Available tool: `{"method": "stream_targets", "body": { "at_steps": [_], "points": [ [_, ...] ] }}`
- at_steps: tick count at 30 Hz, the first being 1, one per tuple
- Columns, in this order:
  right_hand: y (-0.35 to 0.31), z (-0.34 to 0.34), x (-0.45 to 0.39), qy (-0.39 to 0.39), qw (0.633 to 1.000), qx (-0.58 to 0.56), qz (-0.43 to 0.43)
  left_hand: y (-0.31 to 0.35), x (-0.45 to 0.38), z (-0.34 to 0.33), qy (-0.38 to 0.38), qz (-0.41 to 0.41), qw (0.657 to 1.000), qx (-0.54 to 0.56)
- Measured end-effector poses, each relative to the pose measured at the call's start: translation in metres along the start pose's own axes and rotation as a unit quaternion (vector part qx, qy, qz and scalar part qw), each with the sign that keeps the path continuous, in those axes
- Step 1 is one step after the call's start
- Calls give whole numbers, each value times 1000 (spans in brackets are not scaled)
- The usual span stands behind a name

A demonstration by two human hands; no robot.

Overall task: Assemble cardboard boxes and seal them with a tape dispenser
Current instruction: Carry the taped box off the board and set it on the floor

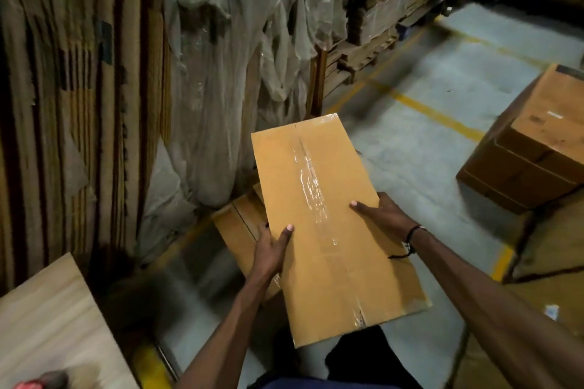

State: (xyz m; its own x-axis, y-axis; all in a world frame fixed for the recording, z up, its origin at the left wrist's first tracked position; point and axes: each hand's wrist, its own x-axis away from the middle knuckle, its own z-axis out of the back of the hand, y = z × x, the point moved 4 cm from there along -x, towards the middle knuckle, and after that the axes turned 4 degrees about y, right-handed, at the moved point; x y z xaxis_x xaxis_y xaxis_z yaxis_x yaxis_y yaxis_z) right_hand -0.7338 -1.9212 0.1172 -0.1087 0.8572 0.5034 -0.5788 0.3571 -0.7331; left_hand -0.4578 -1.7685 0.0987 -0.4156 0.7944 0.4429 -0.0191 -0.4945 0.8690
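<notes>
At the far left a pale wooden tabletop (47, 322) juts into view, with a blurred red object (41, 381) at its near edge (possibly the tape dispenser, but too smeared to tell). Behind it stand flattened cartons on end (79, 88), then crumpled plastic sheeting (237, 41).

The left hand (271, 251) holds the taped box (328, 227) at its left long edge, thumb laid flat on the top face and fingers wrapped out of sight underneath. The box is carried in front of the body, above another carton (240, 230) lying on the floor. A strip of clear tape (311, 189) runs down the centre seam, so this face looks sealed already. The right hand (384, 215) mirrors the grip on the opposite long edge, thumb on top, fingers hidden below.

The box's long axis runs away from the person, tilted slightly leftward, with both hands clamped near its middle and neither clearly nearer the far end. I judge the next move is setting it down or flipping it, which would pivot about that axis between the two grips.

Right of it, yellow floor lines (439, 117) and a darker closed box (537, 142) sit well apart
</notes>
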Motion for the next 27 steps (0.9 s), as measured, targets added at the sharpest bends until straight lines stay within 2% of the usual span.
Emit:
{"method": "stream_targets", "body": {
  "at_steps": [6, 14, 20, 27],
  "points": [
    [7, 12, -141, -70, 996, 63, 1, 4, -75, -46, 47, 54, 997, 23],
    [-12, -3, -253, -156, 986, 57, 7, -23, -166, -106, 114, 146, 981, 62],
    [48, -41, -362, -180, 982, 61, -3, -71, -232, -130, 162, 168, 971, 56],
    [127, -113, -464, -175, 984, 42, -8, -172, -337, -155, 178, 152, 970, 59]
  ]
}}
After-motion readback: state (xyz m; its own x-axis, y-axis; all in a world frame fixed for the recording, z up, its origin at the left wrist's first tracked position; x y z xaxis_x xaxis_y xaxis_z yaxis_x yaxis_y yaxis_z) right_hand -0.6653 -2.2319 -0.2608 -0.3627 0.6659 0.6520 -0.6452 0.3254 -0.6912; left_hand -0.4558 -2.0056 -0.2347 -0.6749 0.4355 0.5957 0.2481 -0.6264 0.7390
